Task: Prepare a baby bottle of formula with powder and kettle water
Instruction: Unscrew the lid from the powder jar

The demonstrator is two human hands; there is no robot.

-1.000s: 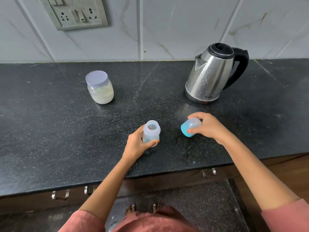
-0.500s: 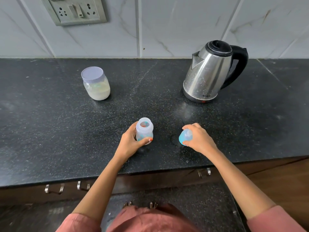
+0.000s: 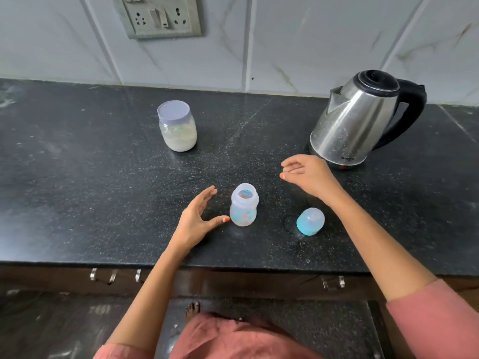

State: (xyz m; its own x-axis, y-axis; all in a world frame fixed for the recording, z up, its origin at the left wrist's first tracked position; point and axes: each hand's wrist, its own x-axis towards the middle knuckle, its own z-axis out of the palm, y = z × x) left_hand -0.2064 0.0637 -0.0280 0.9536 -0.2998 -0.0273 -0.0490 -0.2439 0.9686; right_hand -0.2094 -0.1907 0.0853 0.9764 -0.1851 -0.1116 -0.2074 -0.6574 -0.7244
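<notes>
One bottle (image 3: 243, 206), one cap (image 3: 310, 221), one jar (image 3: 177, 130), one kettle (image 3: 355, 125), left hand (image 3: 195, 222), right hand (image 3: 309, 176), grips released

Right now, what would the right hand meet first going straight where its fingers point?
Probably the jar; the right hand points left past the bottle, though its height is unclear.

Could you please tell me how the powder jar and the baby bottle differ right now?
The jar is closed, while the bottle is open at the top. The jar holds pale powder; the bottle looks empty. The jar is plain and wider; the bottle is narrower and has coloured spots. Both are see-through and stand upright on the counter.
</notes>
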